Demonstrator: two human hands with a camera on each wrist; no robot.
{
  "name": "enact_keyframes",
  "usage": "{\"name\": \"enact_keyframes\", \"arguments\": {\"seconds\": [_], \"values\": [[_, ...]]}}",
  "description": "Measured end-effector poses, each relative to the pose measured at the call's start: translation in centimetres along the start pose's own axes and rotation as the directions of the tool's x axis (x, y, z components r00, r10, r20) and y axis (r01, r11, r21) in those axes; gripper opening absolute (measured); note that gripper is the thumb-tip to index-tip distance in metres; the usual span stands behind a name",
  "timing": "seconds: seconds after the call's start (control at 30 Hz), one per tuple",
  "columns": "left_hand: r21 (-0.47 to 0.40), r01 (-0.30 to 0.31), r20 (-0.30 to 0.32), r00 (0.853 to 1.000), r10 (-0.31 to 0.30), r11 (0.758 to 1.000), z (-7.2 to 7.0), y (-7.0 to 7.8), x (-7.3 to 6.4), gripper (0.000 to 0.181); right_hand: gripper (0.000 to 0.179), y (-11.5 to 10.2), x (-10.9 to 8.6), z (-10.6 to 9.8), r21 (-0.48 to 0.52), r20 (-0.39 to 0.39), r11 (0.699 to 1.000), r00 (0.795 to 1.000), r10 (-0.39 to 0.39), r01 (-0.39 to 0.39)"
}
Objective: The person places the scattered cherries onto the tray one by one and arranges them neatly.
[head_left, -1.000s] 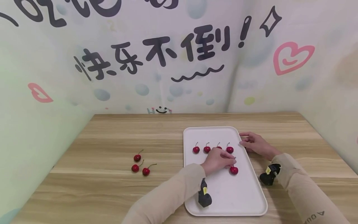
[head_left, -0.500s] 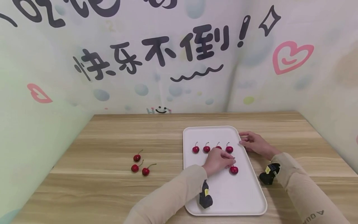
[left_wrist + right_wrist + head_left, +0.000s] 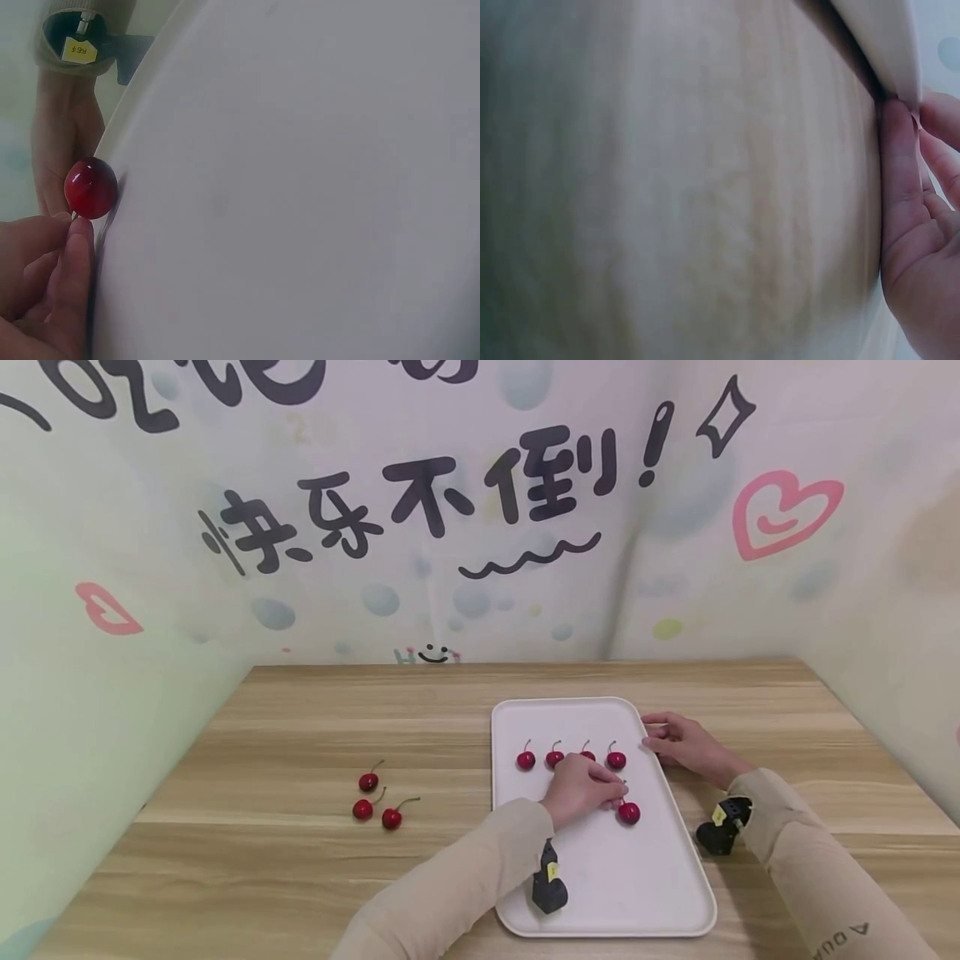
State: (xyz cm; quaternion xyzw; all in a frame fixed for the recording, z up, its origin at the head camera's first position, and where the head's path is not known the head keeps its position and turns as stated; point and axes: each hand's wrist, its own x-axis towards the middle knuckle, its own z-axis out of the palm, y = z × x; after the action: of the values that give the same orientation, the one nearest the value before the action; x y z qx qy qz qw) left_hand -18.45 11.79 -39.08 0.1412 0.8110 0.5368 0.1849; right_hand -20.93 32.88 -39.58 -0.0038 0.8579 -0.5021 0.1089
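My left hand pinches the stem of a red cherry between thumb and forefinger, over the white tray. In the left wrist view the cherry hangs just past the fingertips; whether it touches the tray is hard to tell. My right hand is at the tray's right edge. In the right wrist view its thumb and forefinger pinch the tray's rim. Behind the left hand stands a row of several cherries with stems up, including a left one and a right one; one is partly hidden by the hand.
Three loose cherries lie on the wooden table left of the tray: a back one, a left one and a right one. A printed cloth wall rises behind the table.
The cherry in my left hand has tilted, its fruit shifting slightly right and away from me while the fingertips moved a little left. The right hand and the tray have not visibly moved.
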Motion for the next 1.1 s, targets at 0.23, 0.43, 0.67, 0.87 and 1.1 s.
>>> {"name": "enact_keyframes", "arguments": {"seconds": [0.23, 0.43, 0.67, 0.87, 1.1], "values": [[-0.007, 0.011, 0.004, 1.000, -0.011, 1.000, 0.0, 0.0, 0.1, 0.007, 0.055, -0.1, -0.1, 0.0, 0.002, -0.003, 1.000, 1.000, -0.002, 0.002], [-0.021, 0.000, 0.017, 1.000, 0.000, 1.000, 0.0, -0.1, 0.2, 0.006, 0.058, 0.3, 0.1, -0.1, 0.014, 0.000, 1.000, 1.000, -0.022, 0.022], [0.024, -0.010, 0.032, 0.999, 0.009, 1.000, -0.1, -0.1, 0.1, 0.007, 0.057, 0.3, 0.1, -0.1, 0.014, 0.003, 0.999, 1.000, -0.029, 0.029], [0.083, -0.018, 0.072, 0.997, 0.012, 0.996, -1.1, 0.5, -0.5, 0.009, 0.056, 0.1, 0.1, 0.0, 0.003, -0.003, 1.000, 1.000, 0.002, -0.002], [0.097, -0.008, 0.115, 0.993, -0.003, 0.995, -3.7, 1.0, -1.2, 0.012, 0.055, 0.1, 0.1, 0.0, -0.001, -0.005, 1.000, 1.000, 0.003, -0.003]]}}
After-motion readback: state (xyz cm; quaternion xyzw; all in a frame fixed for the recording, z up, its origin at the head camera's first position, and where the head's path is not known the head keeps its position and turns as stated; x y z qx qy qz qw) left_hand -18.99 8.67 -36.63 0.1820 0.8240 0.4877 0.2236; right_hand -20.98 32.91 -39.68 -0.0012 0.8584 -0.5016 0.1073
